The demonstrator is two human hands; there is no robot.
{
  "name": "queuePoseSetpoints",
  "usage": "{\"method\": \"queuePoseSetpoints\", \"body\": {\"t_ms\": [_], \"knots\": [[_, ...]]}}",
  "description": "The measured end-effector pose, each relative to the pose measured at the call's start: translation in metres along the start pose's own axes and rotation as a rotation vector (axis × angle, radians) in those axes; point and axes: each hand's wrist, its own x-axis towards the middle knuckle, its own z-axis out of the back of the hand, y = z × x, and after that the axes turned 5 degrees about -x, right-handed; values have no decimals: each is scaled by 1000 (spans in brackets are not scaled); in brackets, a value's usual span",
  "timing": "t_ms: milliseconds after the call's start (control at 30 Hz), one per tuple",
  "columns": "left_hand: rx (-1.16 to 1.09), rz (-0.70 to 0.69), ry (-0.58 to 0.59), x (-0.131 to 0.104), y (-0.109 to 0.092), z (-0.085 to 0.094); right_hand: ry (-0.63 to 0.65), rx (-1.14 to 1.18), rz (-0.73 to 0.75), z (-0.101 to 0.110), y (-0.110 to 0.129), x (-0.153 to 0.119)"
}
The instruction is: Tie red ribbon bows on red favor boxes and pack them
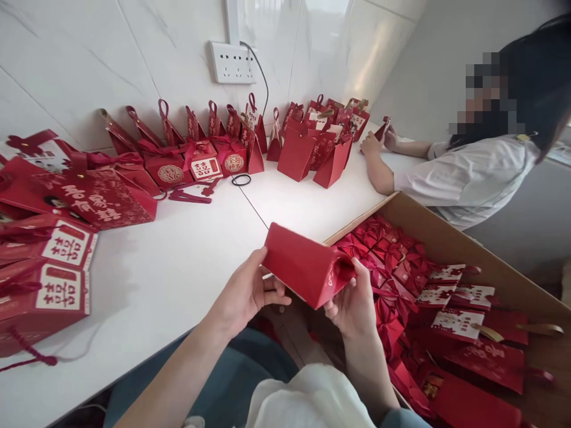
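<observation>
Between both hands, above the table's front edge, I hold a red paper gift box [298,261], tilted, with its right end folded open. My left hand [250,291] grips its left end, the thumb on the upper edge and the other fingers curled beneath. At the open end is my right hand [354,303], its thumb along the rim and its fingers underneath. Just right of this hand lie many small red boxes with ribbons [383,255] inside a large cardboard carton [504,273].
Red gift boxes [167,172] line the wall on the white table [178,255]; more stand at left and back right. A black ring [241,179] lies mid-table. A power strip [234,62] hangs on the wall. Beyond the carton, a co-worker [482,166] holds a small red item.
</observation>
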Motion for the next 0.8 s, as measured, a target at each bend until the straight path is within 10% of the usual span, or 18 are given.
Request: {"method": "queuePoseSetpoints", "body": {"t_ms": [267,400,600,800], "knots": [[221,-135,96,-6,-2,0,-50,210,-33,2,5,-5],[665,-301,-58,7,2,16,-127,19,52,14,-3,-26],[1590,-797,-95,52,22,68,-653,-547,312,71,24,-62],[1945,-790,117,72,37,101,-1349,-1543,-23,138,81,-105]]}}
